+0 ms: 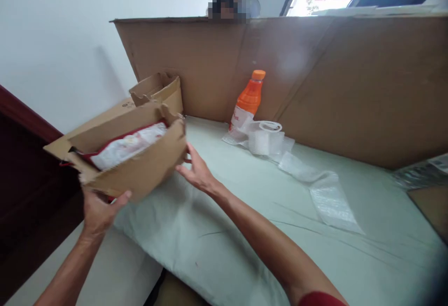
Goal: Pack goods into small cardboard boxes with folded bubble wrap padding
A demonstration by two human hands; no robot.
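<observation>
An open cardboard box (150, 161) is tilted at the left edge of the covered table, between my two hands. Inside it lies a white patterned item (129, 146) with a dark red edge; its kind I cannot make out. My left hand (100, 210) grips the box's near lower corner, thumb on the front wall and the other fingers hidden beneath. At the box's right end, my right hand (196, 168) has its fingers against the wall, partly out of sight behind the corner.
A smaller open carton (170, 93) stands behind the box. An orange bottle (249, 96) leans near a large cardboard panel (210, 63) at the back. Beside it are a roll of bubble wrap (261, 142) and a trailing strip (331, 198). A person's blurred head shows above the panel.
</observation>
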